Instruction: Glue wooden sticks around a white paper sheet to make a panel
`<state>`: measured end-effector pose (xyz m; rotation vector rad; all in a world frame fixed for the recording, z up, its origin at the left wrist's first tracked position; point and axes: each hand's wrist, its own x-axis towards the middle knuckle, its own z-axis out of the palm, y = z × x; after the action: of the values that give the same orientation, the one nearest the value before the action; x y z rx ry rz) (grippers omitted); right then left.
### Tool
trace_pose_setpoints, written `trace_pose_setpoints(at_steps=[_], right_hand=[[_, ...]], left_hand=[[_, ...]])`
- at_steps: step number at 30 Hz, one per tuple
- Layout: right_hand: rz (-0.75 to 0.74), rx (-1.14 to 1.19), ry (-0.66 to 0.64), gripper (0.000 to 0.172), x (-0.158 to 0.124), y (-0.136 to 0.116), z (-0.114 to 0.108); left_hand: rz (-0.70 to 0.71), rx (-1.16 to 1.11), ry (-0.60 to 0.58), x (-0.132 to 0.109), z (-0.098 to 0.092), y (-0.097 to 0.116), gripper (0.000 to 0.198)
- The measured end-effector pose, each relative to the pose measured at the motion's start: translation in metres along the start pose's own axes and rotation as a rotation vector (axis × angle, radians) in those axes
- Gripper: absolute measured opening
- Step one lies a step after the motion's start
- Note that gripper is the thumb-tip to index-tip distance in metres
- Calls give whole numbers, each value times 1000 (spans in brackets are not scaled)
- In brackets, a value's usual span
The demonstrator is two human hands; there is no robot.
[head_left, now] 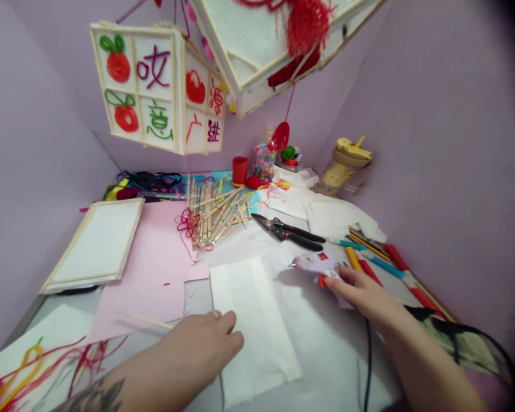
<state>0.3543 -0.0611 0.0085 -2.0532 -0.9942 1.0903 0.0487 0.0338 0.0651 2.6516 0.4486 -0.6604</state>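
In my right hand (358, 292) is a pale lilac hot glue gun (315, 264), its metal nozzle pointing left and its dark cord (368, 366) running down. My left hand (208, 346) is closed, with curled fingers over the left edge of a folded white cloth or paper sheet (255, 326). A thin wooden stick (148, 320), slightly blurred, sticks out leftward from that hand; the fingertips on it are hidden. Just beyond the glue gun lie black-handled pruning shears (289, 232).
Lanterns with painted panels (158, 86) hang overhead. A pile of wooden sticks (221, 212), pink paper (154, 257) and a framed white panel (96, 243) lie at centre and left. Markers (397, 266) line the right; a yellow-lidded cup (341, 166) stands behind. Coloured yarn (38, 372) lies front left.
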Motion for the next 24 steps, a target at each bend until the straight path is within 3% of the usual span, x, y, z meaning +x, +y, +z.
trace_pose_setpoints(at_steps=[3,5,8,9,11,14,16,20,24], right_hand=[[-4,416,-112,35,-3,-6,7],[29,650,-254,34,-4,-12,15],[117,781,-435,37,2,-23,29],[126,779,-423,37,6,-26,33],[87,745,-261,40,14,-31,40],[-119,678,10,41,24,-30,45],[-240,655,42,39,26,-24,46],[-251,680,4,32,25,-15,47],[-190,695,-17,29,24,-18,47]], left_hand=[[26,68,-1,7,6,-12,17],[11,97,-7,9,5,-19,13],[-11,106,30,14,2,-27,11],[-19,102,49,17,0,-29,11],[-37,89,74,22,-2,-32,10],[-68,58,78,27,-4,-34,12],[-108,-15,132,25,-7,-35,14],[-204,-441,470,4,-23,-40,20],[-102,-1044,908,-8,-48,-48,35]])
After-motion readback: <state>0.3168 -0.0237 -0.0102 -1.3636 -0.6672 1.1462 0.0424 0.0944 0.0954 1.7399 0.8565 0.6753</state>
